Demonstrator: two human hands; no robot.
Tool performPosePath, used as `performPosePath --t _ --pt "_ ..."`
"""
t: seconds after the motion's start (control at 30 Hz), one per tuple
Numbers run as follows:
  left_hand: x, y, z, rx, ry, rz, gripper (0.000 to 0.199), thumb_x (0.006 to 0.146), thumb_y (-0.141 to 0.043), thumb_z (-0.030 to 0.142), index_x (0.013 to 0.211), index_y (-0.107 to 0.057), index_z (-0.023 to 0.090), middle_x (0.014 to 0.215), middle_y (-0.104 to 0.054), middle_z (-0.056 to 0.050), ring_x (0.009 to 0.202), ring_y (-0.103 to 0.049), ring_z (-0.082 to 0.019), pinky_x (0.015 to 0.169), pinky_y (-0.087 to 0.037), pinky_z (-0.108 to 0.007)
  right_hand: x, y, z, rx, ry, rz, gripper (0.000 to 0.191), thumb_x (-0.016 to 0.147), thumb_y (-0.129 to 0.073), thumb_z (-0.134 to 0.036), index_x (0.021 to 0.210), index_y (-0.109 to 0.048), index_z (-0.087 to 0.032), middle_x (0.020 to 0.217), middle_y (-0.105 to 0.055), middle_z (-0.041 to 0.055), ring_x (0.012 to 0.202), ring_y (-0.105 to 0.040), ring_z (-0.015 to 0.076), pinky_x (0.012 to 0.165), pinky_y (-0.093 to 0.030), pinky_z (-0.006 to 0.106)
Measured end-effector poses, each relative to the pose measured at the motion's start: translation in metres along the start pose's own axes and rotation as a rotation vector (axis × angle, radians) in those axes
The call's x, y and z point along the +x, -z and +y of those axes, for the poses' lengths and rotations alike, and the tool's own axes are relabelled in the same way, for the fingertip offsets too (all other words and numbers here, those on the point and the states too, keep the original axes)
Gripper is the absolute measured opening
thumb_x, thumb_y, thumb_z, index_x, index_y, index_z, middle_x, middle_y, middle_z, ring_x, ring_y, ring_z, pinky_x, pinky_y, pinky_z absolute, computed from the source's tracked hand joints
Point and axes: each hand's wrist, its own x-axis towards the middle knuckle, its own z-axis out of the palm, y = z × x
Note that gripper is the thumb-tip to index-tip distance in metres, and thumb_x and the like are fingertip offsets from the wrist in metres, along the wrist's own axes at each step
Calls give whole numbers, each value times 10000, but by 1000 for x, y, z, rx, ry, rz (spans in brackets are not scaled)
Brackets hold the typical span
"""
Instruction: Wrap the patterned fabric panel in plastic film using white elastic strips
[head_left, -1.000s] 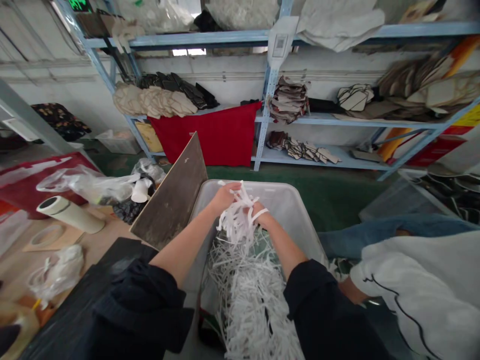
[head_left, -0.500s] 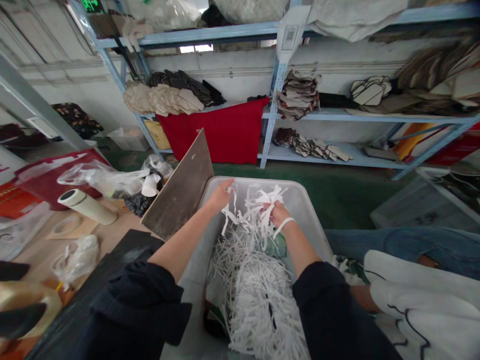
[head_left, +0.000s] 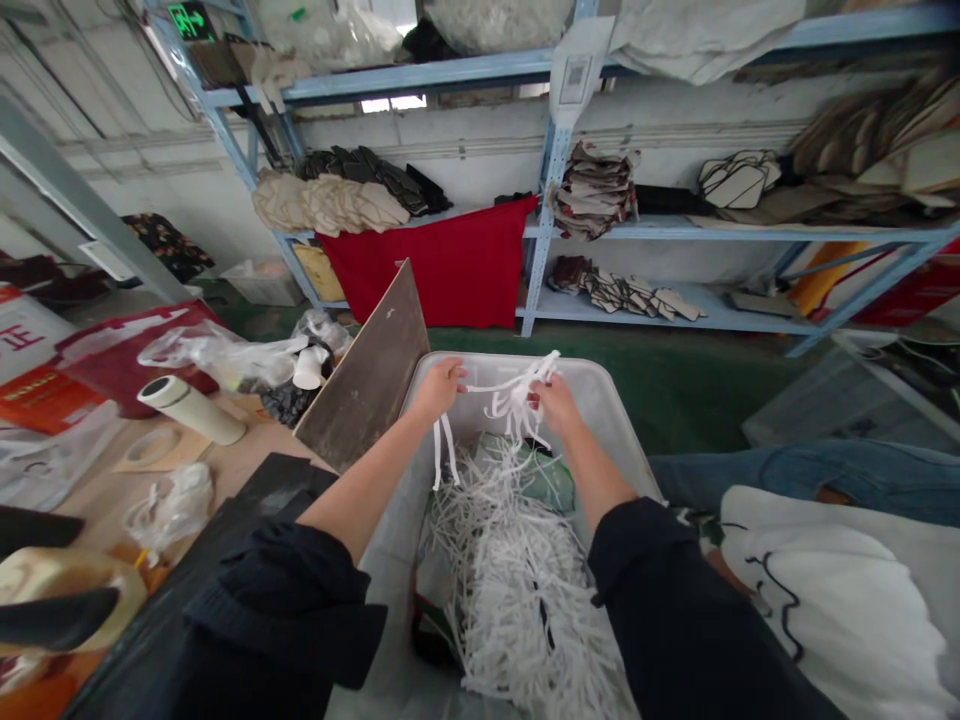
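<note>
A pale plastic bin (head_left: 615, 420) holds a heap of white strips (head_left: 517, 580), with greenish material partly showing under it. Over the bin's far left part, my left hand (head_left: 441, 388) is closed on white strips, two ends of which hang below it. My right hand (head_left: 555, 398), farther right, grips a loose bunch of white strips (head_left: 517, 405). One strip stretches between the two hands. Both hands are above the heap, near the bin's far rim.
A brown board (head_left: 367, 370) leans at the bin's left rim. The worktable (head_left: 255, 440) carries a pale bottle (head_left: 191, 408), tape and plastic bags. Blue shelving (head_left: 540, 240) stands beyond. At right, a person's jeans-clad leg (head_left: 750, 470) and white cloth (head_left: 847, 570) are close.
Strips that hung loosely between my hands are now lifted, with one drawn across. Strips now dangle under my left hand. The white cloth at right has shifted.
</note>
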Motion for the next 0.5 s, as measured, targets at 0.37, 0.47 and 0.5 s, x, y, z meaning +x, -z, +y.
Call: performPosePath --t 0.37,0.47,0.5 --pt "-34 -10 6 -333 94 78 288 802 -493 192 1084 -497 138 1075 -582 -119 746 -623 -150 613 -488 -247 -80 -63 46 -46 -142 -349 138 629 -618 -251 634 -529 -146 395 -462 -43 329 -357 67 324 -202 174" --pt "-48 13 -5 -330 102 150 308 792 -533 248 1090 -489 184 1047 -590 -75 773 -605 -124 641 -480 -233 -87 -52 48 12 -177 -349 169 643 -574 -286 715 -566 -133 494 -541 -6 363 -396 74 325 -235 173" --pt "-55 18 -12 -312 116 161 303 770 -566 261 1058 -510 185 985 -608 -59 753 -598 -116 627 -471 -220 -91 -51 48 34 -183 -357 198 637 -574 -297 744 -574 -130 534 -562 5 380 -410 75 329 -248 172"
